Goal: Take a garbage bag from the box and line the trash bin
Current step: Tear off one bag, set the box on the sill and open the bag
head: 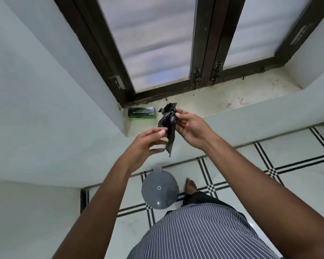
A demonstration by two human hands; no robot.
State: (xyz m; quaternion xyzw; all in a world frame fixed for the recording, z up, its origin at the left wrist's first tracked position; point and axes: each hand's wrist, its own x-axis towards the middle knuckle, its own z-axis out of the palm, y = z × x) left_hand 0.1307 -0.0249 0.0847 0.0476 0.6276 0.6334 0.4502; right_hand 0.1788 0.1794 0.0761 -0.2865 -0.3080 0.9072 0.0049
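garbage bag (168,122): black, thin, still crumpled and mostly folded, held in the air above the sill, one narrow end hanging down
box (141,113): black carton with green edging and print, lying flat on the window sill near its left corner
trash bin (159,190): grey, round, domed lid on, standing on the tiled floor beside the wall

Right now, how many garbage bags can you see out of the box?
1. A single black garbage bag, still crumpled, held above the sill between the left hand and right hand. The box on the sill may hold more, hidden inside.
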